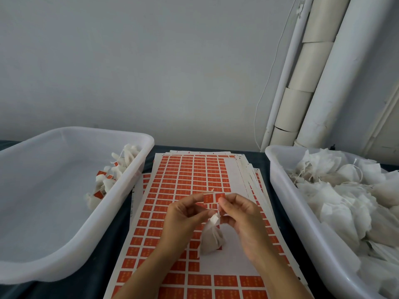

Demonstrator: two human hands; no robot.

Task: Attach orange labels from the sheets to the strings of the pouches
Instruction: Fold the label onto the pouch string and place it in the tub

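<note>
Workstation for label attachment, seen from my head camera. The dark surface (121,229) carries three stations set side by side, I judge so that each pouch travels one way across my lap. At my right, the supply tub (302,214) is heaped with unlabelled white pouches, near my right hand. At my left, the output tub (71,251) holds a few finished pouches (103,184) with orange tags, gathered along its near-side wall. Between the tubs lies a fanned stack of label sheets (183,178); the top sheet shows bare white backing at its right and middle, where labels have already been taken.

Above that bare patch, my left hand (183,219) and right hand (244,216) meet. The current pouch (210,240) hangs below them, apparently by its string, just above or resting on the sheet; I cannot tell which. The fingers of both hands pinch the opened orange label (214,197), one half each, held flat, probably so the string can lie along its fold before closing. The string itself is too fine to trace.
</note>
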